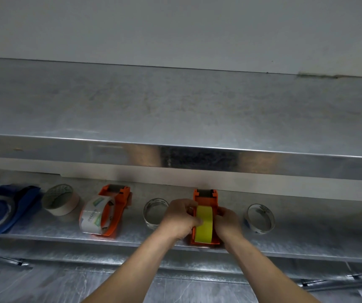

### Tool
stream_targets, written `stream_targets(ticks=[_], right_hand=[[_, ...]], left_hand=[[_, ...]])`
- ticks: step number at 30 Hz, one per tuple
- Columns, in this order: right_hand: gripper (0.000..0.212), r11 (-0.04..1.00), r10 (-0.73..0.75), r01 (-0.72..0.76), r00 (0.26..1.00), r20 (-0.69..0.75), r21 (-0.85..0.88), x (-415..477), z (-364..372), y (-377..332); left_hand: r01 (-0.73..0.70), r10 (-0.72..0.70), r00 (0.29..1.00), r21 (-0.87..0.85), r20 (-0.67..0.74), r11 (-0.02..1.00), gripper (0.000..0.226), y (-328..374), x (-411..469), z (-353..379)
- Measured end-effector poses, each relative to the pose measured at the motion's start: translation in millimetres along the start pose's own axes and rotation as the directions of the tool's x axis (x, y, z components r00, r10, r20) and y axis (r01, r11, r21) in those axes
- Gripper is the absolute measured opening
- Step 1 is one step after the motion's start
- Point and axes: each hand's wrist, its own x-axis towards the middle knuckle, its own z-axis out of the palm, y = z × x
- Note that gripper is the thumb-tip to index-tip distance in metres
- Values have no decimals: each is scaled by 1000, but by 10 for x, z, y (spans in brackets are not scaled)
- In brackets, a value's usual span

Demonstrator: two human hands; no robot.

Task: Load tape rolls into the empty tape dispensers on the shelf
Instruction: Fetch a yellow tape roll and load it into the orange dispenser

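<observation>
Head view.
— What was on the shelf (285,215)?
— An orange dispenser (205,199) with a yellow roll (204,223) in it. Left hand (181,217) and right hand (228,221) pinched the roll's sides.
— Best way?
— Push straight, evenly.

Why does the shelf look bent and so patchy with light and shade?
Head view: the wide-angle lens bows the upper shelf's front edge, which mirrors the arms as blurry patches. The lower shelf sits in dim shade, though the yellow tape roll between the left hand and right hand stays vivid. Frame edges look soft.
</observation>
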Motion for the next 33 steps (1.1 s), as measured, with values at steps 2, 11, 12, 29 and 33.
stream_targets(ticks=[2,11,12,29,33], right_hand=[[18,987,-61,58,998,-18,-148,-46,-20,-17],[51,991,-31,25,999,-40,-134,69,-65,116],[54,992,-25,20,999,-46,-123,35,-71,79],[54,1000,-16,15,993,-117,-16,-160,-123,-5],[61,999,-17,21,990,-141,32,-177,-119,-35]], left_hand=[[22,-23,1000,13,6,1000,46,-17,12,23],[7,-8,1000,42,30,999,41,-22,-28,20],[6,-8,999,42,32,999,40,-23,-32,16],[-10,8,999,48,35,999,37,-11,-118,-32],[-18,16,999,41,44,999,38,6,-152,-62]])
